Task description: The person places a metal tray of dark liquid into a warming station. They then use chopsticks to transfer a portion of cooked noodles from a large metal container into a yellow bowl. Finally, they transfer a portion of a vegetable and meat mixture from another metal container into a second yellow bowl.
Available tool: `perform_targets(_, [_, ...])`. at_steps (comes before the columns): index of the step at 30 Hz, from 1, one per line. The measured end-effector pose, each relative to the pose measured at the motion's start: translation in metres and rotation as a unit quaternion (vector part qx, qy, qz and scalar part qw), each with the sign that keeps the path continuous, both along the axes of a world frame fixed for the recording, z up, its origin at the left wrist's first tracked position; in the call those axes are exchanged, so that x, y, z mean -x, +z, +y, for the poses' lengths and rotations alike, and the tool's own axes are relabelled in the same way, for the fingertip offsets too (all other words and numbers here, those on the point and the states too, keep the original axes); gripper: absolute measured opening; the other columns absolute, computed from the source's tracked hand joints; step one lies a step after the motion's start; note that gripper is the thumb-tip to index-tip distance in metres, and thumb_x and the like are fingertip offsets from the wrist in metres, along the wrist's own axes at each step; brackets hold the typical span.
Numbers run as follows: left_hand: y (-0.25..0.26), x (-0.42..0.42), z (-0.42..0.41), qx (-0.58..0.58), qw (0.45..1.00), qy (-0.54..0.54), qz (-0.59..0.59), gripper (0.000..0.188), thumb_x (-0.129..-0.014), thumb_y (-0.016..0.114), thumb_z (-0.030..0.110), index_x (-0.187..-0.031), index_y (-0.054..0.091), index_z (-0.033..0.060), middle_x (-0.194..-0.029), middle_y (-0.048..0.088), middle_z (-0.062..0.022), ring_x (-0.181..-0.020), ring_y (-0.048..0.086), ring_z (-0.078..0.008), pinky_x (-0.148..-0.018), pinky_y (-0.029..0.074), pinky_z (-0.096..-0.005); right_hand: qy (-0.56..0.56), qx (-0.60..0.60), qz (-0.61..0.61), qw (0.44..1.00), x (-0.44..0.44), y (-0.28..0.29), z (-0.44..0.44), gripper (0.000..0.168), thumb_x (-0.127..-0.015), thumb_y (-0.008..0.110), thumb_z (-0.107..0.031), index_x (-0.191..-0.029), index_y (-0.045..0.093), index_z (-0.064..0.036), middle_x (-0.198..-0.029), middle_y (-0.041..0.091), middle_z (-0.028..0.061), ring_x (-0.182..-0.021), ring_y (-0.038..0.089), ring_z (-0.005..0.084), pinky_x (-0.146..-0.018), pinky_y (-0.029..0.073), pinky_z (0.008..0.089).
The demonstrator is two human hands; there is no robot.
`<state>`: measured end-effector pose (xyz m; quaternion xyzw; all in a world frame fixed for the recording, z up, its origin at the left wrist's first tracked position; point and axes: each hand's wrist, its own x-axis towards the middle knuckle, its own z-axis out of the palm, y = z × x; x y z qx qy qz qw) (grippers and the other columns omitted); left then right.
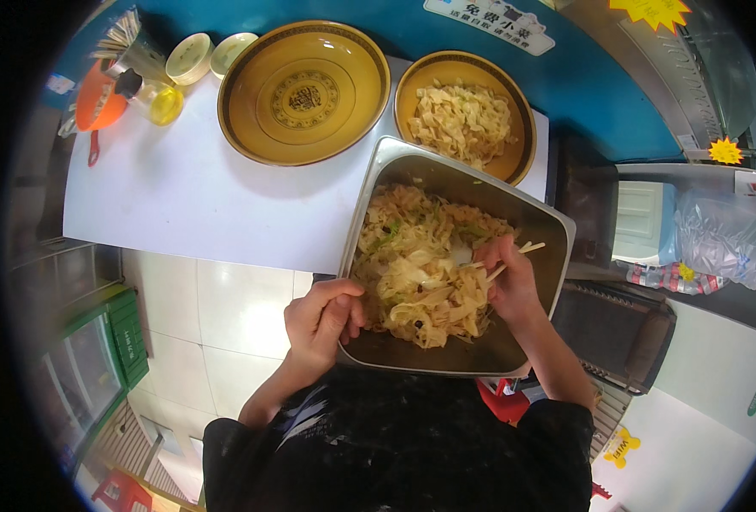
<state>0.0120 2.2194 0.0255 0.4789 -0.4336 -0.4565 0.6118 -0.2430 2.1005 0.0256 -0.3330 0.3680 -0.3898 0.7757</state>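
A deep rectangular metal pan (525, 358) is in front of my body, partly overlapping the white table (179, 205). Pale wide noodles (429, 275) with shredded cabbage fill much of it. My right hand (511, 278) grips light-coloured chopsticks (531, 248) over the noodles, their tips among the food. At the pan's left wall, my left hand (326, 320) is curled with its fingers on the rim. Behind the pan stands a brown-rimmed yellow plate (527, 144) bearing similar noodles (461, 121). Left of it is a larger yellow plate (301, 96) with a dark pattern and no food.
At the table's back left are small stacked bowls (190, 61), an oil bottle (163, 105), an orange basket (98, 99) and a metal holder of chopsticks (135, 57). A blue wall (582, 96) rises behind. A plastic bag (726, 237) lies on the right-hand counter.
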Motion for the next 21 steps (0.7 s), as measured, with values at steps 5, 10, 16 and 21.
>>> perform_targets(5, [0.000, -0.001, 0.000, -0.004, 1.000, -0.003, 0.000, 0.018, -0.094, 0.041, 0.009, -0.097, 0.056, -0.0011, -0.061, 0.057, -0.0075, -0.045, 0.050, -0.0099, -0.040, 0.038, -0.0201, -0.037, 0.032, -0.026, 0.998, 0.007, 0.024, -0.008, 0.043, -0.092, 0.047, -0.042, -0.071, 0.053, -0.005, -0.065, 0.051, 0.0083, -0.038, 0.044, 0.0130, -0.034, 0.036, 0.0219])
perform_targets(10, [-0.001, -0.002, 0.000, 0.001, 1.000, -0.014, 0.004, 0.018, -0.094, 0.041, 0.009, -0.097, 0.056, -0.0011, -0.061, 0.057, -0.0077, -0.045, 0.050, -0.0101, -0.040, 0.039, -0.0201, -0.133, 0.102, -0.002, 0.986, 0.003, 0.062, -0.014, 0.043, -0.094, 0.044, -0.042, -0.069, 0.049, -0.008, -0.065, 0.047, 0.0051, -0.043, 0.039, 0.0112, -0.039, 0.032, 0.0220])
perform_targets(16, [0.001, -0.002, 0.000, 0.004, 1.000, -0.020, 0.008, 0.018, -0.094, 0.041, 0.009, -0.097, 0.056, -0.0010, -0.061, 0.057, -0.0075, -0.045, 0.050, -0.0100, -0.040, 0.039, -0.0202, -0.168, 0.085, -0.072, 0.979, 0.015, 0.112, -0.044, 0.043, -0.094, 0.040, -0.046, -0.071, 0.048, -0.010, -0.071, 0.051, 0.0039, -0.067, 0.051, 0.0155, -0.063, 0.045, 0.0306])
perform_targets(21, [0.002, -0.003, 0.000, -0.010, 1.000, -0.022, -0.004, 0.018, -0.093, 0.040, 0.007, -0.098, 0.056, -0.0009, -0.061, 0.057, -0.0075, -0.046, 0.050, -0.0098, -0.041, 0.039, -0.0202, -0.312, 0.183, -0.064, 0.930, -0.007, 0.163, -0.061, 0.039, -0.097, 0.037, -0.038, -0.093, 0.058, -0.006, -0.099, 0.061, 0.0088, -0.076, 0.059, 0.0194, -0.077, 0.051, 0.0343])
